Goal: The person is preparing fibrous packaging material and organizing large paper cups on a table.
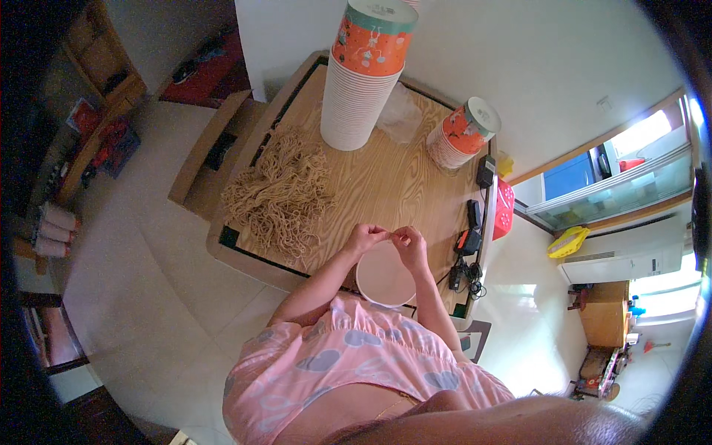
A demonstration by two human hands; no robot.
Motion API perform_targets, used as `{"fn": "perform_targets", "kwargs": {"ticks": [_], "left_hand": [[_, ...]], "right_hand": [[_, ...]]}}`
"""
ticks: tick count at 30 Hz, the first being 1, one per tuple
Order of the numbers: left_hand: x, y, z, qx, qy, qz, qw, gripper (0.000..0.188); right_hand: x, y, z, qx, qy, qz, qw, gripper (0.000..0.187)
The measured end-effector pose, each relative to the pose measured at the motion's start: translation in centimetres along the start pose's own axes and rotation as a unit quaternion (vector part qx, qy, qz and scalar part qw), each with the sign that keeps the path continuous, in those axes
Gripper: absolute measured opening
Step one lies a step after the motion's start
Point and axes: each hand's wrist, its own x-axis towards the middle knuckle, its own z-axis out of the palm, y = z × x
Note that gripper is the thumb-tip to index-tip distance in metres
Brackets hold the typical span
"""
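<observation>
My left hand (366, 237) and my right hand (409, 246) meet at the fingertips above the far rim of a white round paper tub (386, 278). Both hands are closed in a pinch, and whatever lies between the fingers is too small to make out. The tub stands open side up at the table's near edge, close to my body. To the left of my hands spreads a loose, tangled heap of tan cords (282, 196).
A tall stack of orange and green printed tubs (360, 96) rises at the table's far side. Behind it lies a clear plastic bag (400, 115). A shorter tub stack (461, 137) stands far right. Black adapters and cables (463, 271) line the wooden table's (378, 185) right edge.
</observation>
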Motion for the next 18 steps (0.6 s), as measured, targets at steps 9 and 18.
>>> {"fn": "perform_targets", "kwargs": {"ticks": [9, 18], "left_hand": [[-0.2, 0.4, -0.4, -0.094, -0.047, -0.048, 0.993, 0.016], [-0.5, 0.7, -0.5, -0.128, -0.074, -0.063, 0.987, 0.015]], "right_hand": [[0.0, 1.2, 0.4, 0.06, 0.007, 0.02, 0.998, 0.008], [0.1, 1.8, 0.6, 0.056, -0.01, 0.011, 0.998, 0.004]]}}
